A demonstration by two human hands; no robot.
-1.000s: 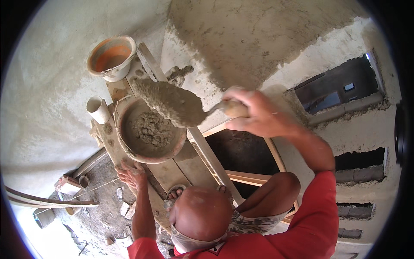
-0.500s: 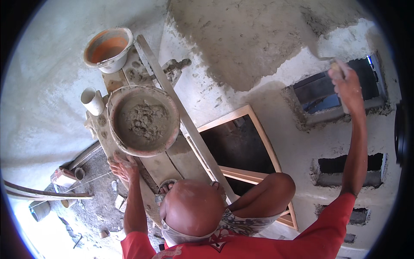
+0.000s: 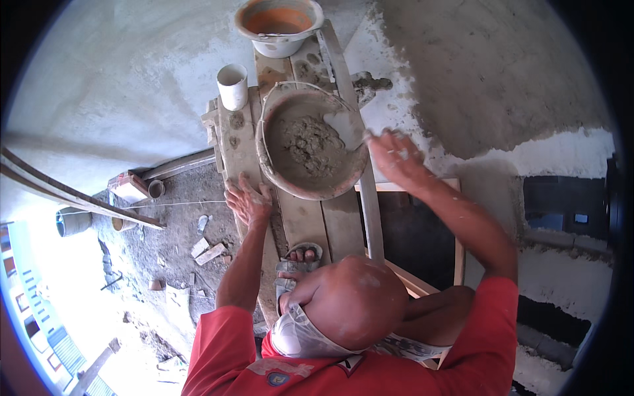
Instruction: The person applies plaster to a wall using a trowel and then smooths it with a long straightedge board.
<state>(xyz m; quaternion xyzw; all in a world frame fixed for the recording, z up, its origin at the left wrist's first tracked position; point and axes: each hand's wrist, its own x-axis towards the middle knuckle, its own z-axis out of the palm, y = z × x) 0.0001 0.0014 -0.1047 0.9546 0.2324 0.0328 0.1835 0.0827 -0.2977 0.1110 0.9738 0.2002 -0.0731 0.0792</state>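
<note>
My left hand [image 3: 249, 201] lies with fingers apart on the left edge of the plank platform [image 3: 300, 224]. My right hand [image 3: 399, 160] is closed on the handle of a trowel [image 3: 345, 129], whose pale blade dips into the right side of a round bucket [image 3: 265, 155] of lumpy wet mortar [image 3: 310, 145]. Just behind the bucket on the left stands a white cup-like container [image 3: 232, 92]. A white basin with an orange inside [image 3: 279, 43] sits at the far end of the planks. My bent knee is near the bucket's front.
Plastered walls [image 3: 475, 72] surround the platform, with rough openings [image 3: 555, 204] at right. A wooden frame with a dark panel [image 3: 459, 237] is below on the right. Curved timber strips [image 3: 79, 195] cross at left, above a floor with rubble [image 3: 205, 251] and containers [image 3: 74, 221].
My right hand moved from high at the wall by the opening down to the bucket, trowel blade now in it. The view shifted, so the platform appears farther right. My left hand stays on the planks.
</note>
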